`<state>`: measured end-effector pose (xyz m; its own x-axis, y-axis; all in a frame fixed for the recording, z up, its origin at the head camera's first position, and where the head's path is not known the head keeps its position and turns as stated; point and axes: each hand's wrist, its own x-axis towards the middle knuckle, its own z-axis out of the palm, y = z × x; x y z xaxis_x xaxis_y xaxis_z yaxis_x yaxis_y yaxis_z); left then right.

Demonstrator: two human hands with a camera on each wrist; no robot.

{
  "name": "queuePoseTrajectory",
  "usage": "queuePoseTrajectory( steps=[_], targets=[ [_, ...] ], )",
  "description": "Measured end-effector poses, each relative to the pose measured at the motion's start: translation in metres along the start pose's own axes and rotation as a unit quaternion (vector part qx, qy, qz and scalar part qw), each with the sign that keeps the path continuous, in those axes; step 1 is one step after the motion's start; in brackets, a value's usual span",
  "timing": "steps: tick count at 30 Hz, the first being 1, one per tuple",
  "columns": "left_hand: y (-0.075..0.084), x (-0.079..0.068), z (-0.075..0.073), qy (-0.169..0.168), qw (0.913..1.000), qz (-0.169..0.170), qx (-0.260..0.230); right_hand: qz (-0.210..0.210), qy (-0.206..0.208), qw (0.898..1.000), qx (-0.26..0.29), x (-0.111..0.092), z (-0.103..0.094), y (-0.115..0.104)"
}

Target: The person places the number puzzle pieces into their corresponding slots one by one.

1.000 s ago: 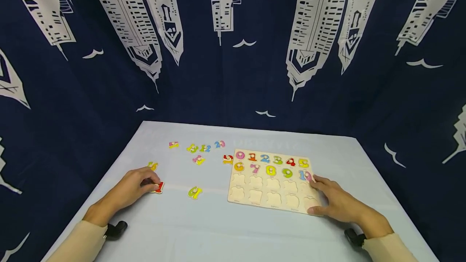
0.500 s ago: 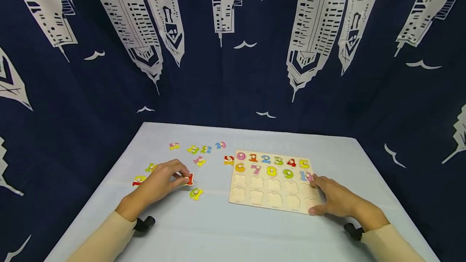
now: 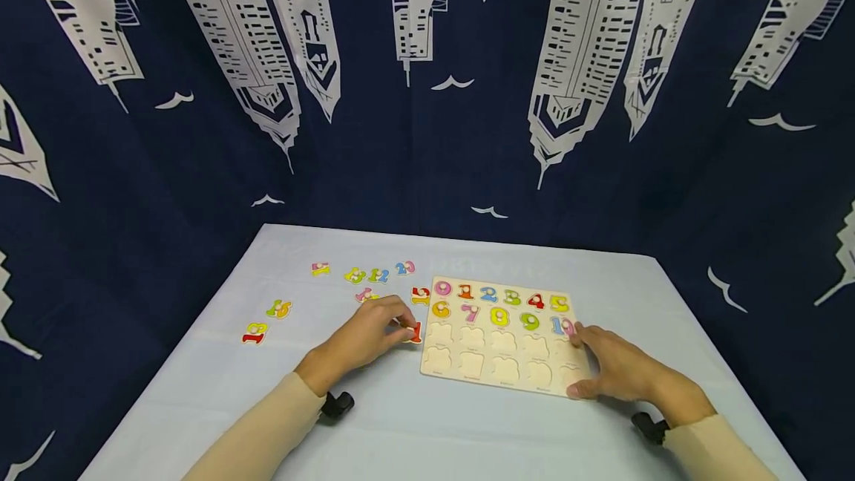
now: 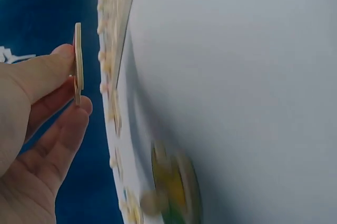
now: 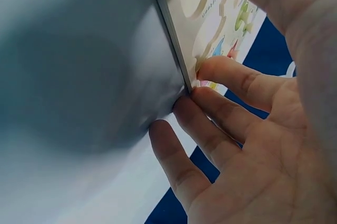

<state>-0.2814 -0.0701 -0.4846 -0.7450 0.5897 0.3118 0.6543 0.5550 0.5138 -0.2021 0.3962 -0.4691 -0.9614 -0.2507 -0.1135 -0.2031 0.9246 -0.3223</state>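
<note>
My left hand (image 3: 361, 336) pinches a red number puzzle piece (image 3: 415, 332) between thumb and fingers, right at the left edge of the wooden number board (image 3: 456, 353). Seen edge-on in the left wrist view, the thin piece (image 4: 78, 58) stands upright in the fingertips; part of its number is hidden. My right hand (image 3: 621, 366) rests at the board's right edge, thumb at the lower corner. In the right wrist view its loosely extended fingers (image 5: 210, 137) touch the board's edge (image 5: 176, 29). Coloured numbers 0 to 10 sit in the upper rows; the lower rows show bare recesses.
Loose number pieces lie left of the board: a red and yellow one (image 3: 254, 333), a green and orange one (image 3: 279, 309), and several at the back, including a blue and pink 20 (image 3: 404, 268). A red piece (image 3: 420, 295) lies close to the board's upper left edge.
My left hand has lifted the red piece from the left side and carried it right to the board's edge, uncovering pieces at the left. The right hand and board stay put.
</note>
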Motion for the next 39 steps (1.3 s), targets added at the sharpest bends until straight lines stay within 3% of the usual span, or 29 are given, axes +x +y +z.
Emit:
queuePoseTrajectory(
  steps=[11, 24, 29, 32, 39],
  targets=[
    [0.009, 0.041, 0.037, -0.027, 0.9995, -0.014, 0.0, -0.004, 0.01, 1.0, 0.005, -0.002, 0.001, 0.003],
    [0.008, 0.057, 0.052, -0.031, 0.9994, -0.014, -0.01, -0.003, 0.013, 1.0, 0.009, -0.004, 0.001, 0.004],
    [0.01, 0.058, 0.049, -0.035, 0.9987, -0.02, -0.03, -0.001, 0.012, 1.0, 0.016, -0.005, 0.002, 0.006],
    [0.008, 0.057, 0.042, -0.026, 0.998, -0.042, -0.038, -0.006, 0.012, 1.0, 0.021, -0.005, 0.004, 0.006],
    [-0.02, 0.056, 0.013, 0.043, 0.9931, -0.104, -0.035, -0.014, 0.015, 1.0, 0.019, -0.006, 0.008, 0.005]
  ],
)
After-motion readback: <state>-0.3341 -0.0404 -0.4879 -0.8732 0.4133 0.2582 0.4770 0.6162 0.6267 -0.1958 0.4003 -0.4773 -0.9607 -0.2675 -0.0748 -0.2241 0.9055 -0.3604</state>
